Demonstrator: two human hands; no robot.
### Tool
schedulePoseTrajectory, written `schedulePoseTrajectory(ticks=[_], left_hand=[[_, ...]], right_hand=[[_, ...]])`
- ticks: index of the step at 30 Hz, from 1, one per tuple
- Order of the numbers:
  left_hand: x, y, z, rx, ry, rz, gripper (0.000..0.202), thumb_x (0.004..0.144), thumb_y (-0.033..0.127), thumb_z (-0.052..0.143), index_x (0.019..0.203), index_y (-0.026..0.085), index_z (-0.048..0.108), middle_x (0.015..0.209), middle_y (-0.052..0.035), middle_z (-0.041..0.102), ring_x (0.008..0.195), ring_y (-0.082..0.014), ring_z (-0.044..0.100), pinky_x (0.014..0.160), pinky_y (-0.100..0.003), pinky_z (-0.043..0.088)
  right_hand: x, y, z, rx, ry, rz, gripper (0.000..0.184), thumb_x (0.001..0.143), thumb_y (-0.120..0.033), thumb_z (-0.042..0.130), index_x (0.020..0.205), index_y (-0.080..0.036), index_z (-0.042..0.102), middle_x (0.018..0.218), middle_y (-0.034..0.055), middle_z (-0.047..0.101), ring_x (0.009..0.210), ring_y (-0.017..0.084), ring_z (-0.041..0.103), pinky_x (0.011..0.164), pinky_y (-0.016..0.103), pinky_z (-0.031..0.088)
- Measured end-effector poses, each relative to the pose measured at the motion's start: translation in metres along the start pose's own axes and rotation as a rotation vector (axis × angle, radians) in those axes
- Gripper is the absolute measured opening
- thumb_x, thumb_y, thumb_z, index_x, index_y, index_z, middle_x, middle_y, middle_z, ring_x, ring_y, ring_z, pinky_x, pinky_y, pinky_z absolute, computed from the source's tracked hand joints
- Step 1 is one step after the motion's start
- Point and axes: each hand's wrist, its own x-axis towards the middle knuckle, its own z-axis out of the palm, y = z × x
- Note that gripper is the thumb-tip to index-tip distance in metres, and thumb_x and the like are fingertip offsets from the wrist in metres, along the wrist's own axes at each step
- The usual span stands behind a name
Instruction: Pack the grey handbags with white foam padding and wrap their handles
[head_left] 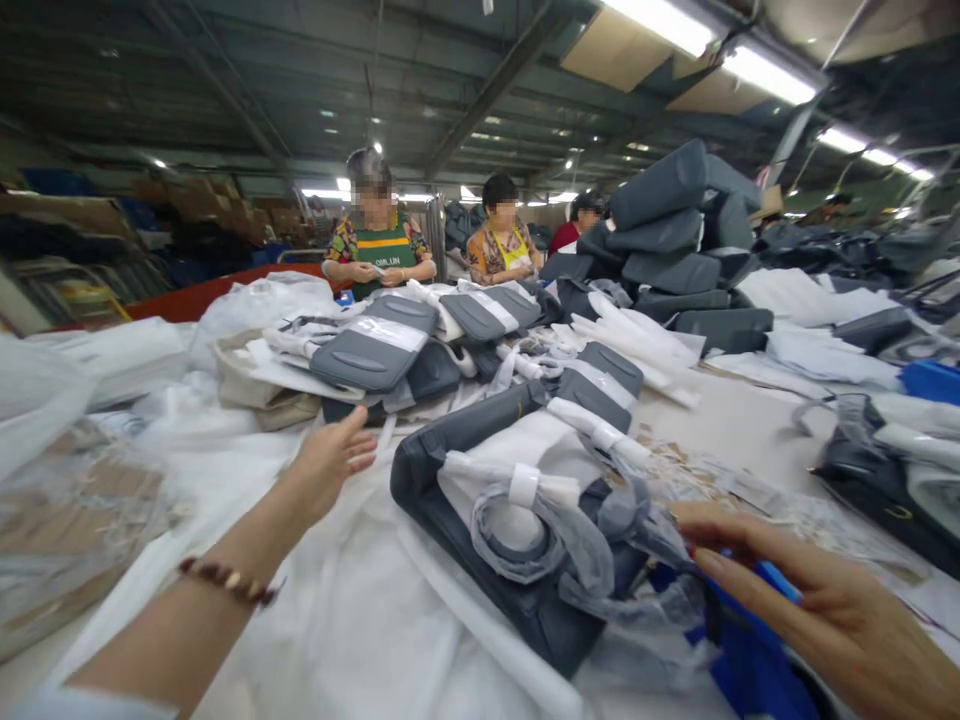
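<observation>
A dark grey handbag (450, 440) lies tilted on white sheeting in front of me, white padding showing in its opening. On top of it rests a coiled strap (517, 540) in clear plastic, bound by a white band. My left hand (334, 465) is held in the air left of the bag, fingers stretched and empty, apart from it. At the bag's right side, my right hand (795, 580) has thumb and forefinger closed at the plastic-wrapped strap (649, 525); the exact contact is partly hidden. A blue item (742, 650) lies beneath that hand, its kind unclear.
More grey bags with white bands (379, 340) lie behind, and a tall stack of grey bags (667, 250) rises back right. Loose tags (735, 480) cover the table on the right. Another bag (885, 490) lies far right. Co-workers (386, 245) stand across the table.
</observation>
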Motion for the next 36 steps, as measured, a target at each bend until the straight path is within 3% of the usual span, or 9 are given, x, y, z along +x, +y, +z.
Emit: schedulePoseTrajectory(ticks=[4,7,9,11,13,17,25,31,36], left_hand=[[-0.042,-0.027,-0.006,0.299,-0.363,0.153,0.054,0.062,0.048,0.077,0.102,0.015,0.066,0.112,-0.0117,0.066,0.113,-0.0303,0.054,0.102,-0.044,0.034],[-0.045,-0.026,-0.004,0.365,-0.430,0.239,0.060,0.057,0.045,0.079,0.107,0.014,0.066,0.112,-0.0119,0.067,0.110,-0.0312,0.056,0.098,-0.040,0.038],[-0.040,-0.019,0.001,0.411,-0.441,0.275,0.059,0.057,0.042,0.077,0.108,0.014,0.065,0.108,-0.0102,0.068,0.105,-0.0298,0.058,0.092,-0.038,0.042],[-0.036,-0.014,0.010,0.500,-0.436,0.335,0.055,0.057,0.036,0.073,0.107,0.015,0.066,0.097,-0.0059,0.070,0.094,-0.0260,0.061,0.084,-0.033,0.045],[-0.032,-0.012,0.020,0.592,-0.393,0.396,0.051,0.055,0.029,0.068,0.104,0.015,0.067,0.082,-0.0012,0.068,0.082,-0.0224,0.061,0.073,-0.029,0.046],[-0.027,-0.016,0.035,0.679,-0.309,0.441,0.054,0.050,0.020,0.061,0.104,0.016,0.067,0.069,0.0033,0.061,0.070,-0.0189,0.056,0.061,-0.024,0.041],[-0.035,-0.005,0.046,0.824,-0.345,0.554,0.043,0.053,0.017,0.049,0.089,0.016,0.073,0.058,0.0034,0.057,0.062,-0.0181,0.054,0.057,-0.024,0.038],[-0.098,0.056,0.055,0.994,-0.308,0.738,0.030,0.060,0.012,0.049,0.076,0.021,0.073,0.064,-0.0013,0.064,0.068,-0.0213,0.058,0.069,-0.029,0.039],[-0.203,0.086,0.015,1.020,-0.228,0.925,0.020,0.053,0.010,0.056,0.064,0.022,0.069,0.069,-0.0071,0.068,0.076,-0.0292,0.063,0.079,-0.037,0.044]], right_hand=[[0.003,-0.032,0.005,-0.036,-0.075,-0.106,0.022,0.077,-0.043,0.058,0.078,-0.024,0.070,0.073,0.0042,0.068,0.066,0.020,0.062,0.059,0.028,0.049],[-0.014,-0.046,0.018,0.035,-0.296,-0.083,0.022,0.081,-0.037,0.053,0.073,-0.023,0.068,0.068,0.0032,0.066,0.062,0.017,0.060,0.058,0.025,0.045],[-0.028,-0.047,0.029,0.159,-0.475,0.129,0.018,0.079,-0.034,0.056,0.071,-0.020,0.066,0.064,0.0030,0.065,0.057,0.015,0.059,0.053,0.024,0.044],[-0.037,-0.043,0.040,0.415,-0.557,0.464,0.014,0.075,-0.031,0.062,0.072,-0.017,0.063,0.061,0.0024,0.064,0.051,0.013,0.058,0.049,0.022,0.043],[-0.042,-0.039,0.050,0.778,-0.498,0.738,0.015,0.073,-0.028,0.067,0.075,-0.015,0.062,0.065,0.0030,0.067,0.054,0.012,0.062,0.053,0.021,0.048],[-0.038,-0.038,0.065,1.295,-0.209,0.970,0.009,0.069,-0.011,0.073,0.070,-0.010,0.063,0.065,0.0037,0.066,0.059,0.009,0.063,0.059,0.016,0.050],[-0.022,-0.045,0.077,1.278,-0.112,1.152,0.018,0.081,-0.021,0.067,0.066,-0.012,0.061,0.049,-0.0001,0.061,0.040,0.008,0.057,0.034,0.013,0.040],[-0.022,-0.048,0.065,1.374,-0.094,1.121,0.030,0.085,-0.012,0.054,0.055,-0.014,0.055,0.043,-0.0023,0.058,0.036,0.006,0.053,0.036,0.012,0.038],[-0.044,-0.062,0.058,1.486,-0.338,0.922,0.006,0.074,-0.015,0.060,0.069,-0.015,0.064,0.054,-0.0002,0.065,0.047,0.013,0.060,0.048,0.020,0.048]])
